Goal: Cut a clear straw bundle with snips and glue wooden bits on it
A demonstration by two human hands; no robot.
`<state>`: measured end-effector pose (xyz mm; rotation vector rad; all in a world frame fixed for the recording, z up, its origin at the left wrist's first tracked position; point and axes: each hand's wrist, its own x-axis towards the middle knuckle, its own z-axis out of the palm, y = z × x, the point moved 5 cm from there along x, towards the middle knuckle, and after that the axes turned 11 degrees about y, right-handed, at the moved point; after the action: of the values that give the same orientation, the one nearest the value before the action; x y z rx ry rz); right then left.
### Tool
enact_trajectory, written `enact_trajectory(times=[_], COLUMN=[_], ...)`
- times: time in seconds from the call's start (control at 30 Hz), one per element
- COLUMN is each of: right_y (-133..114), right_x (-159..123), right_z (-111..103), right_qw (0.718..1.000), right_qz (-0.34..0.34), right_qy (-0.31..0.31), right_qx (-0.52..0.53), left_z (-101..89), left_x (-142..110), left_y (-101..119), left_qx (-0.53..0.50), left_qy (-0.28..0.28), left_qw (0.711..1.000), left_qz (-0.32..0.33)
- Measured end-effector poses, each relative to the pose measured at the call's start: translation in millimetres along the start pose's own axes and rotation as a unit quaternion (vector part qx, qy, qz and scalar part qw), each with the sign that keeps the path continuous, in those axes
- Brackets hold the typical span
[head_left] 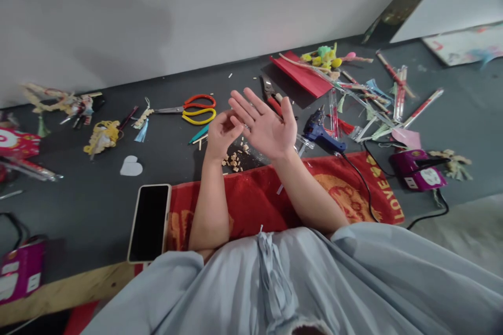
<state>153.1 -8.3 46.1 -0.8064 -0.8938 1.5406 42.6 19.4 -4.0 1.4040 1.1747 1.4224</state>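
Observation:
My right hand [271, 131] is turned palm up, fingers stretched out and thumb apart; its palm looks bare. Just left of it is my left hand [222, 136], thumb apart from its loosely curled fingers, which overlap the right fingertips in view. Nothing can be made out in it. Below both hands, small pale broken pieces [234, 161] lie scattered on the dark table. Scissors [188, 110] with one orange and one yellow handle lie to the left, and a teal tool [198, 134] is partly hidden by my left hand. Pliers [271, 95] lie beyond my right hand.
A blue glue gun [322, 131] with a black cord lies right of my hands. A red towel [255, 191] covers the table's front, with a phone [150, 222] at its left. Farther right are wrapped sticks [400, 94], a red sheet [301, 73] and a purple box [418, 170].

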Motion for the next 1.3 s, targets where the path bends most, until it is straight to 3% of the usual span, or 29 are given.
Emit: enact_trajectory(times=[0.17, 0.37, 0.53, 0.8, 0.97, 1.3], right_y=[1, 11, 20, 26, 27, 26], right_x=[3, 6, 8, 8, 10, 15], right_z=[-1, -4, -6, -11, -15, -24], right_qw=[0.998, 0.995, 0.975, 0.951, 0.954, 0.961], right_qz=[-0.006, 0.047, 0.077, 0.099, 0.082, 0.055], right_qy=[-0.012, 0.001, -0.04, -0.056, -0.044, -0.03], right_qx=[0.064, 0.083, 0.204, 0.286, 0.284, 0.269], left_z=[4.0, 1.3, 1.1, -1.7, -1.0, -5.1], left_x=[-1, 1, 3, 4, 4, 3], left_y=[7, 9, 4, -9, -20, 7], left_qx=[0.037, 0.021, -0.025, -0.032, -0.075, 0.019], left_qy=[0.001, 0.045, 0.058, 0.103, 0.078, 0.079], left_qw=[0.999, 0.999, 0.998, 0.994, 0.992, 0.993], left_qz=[-0.018, 0.012, 0.029, -0.031, -0.069, 0.082])
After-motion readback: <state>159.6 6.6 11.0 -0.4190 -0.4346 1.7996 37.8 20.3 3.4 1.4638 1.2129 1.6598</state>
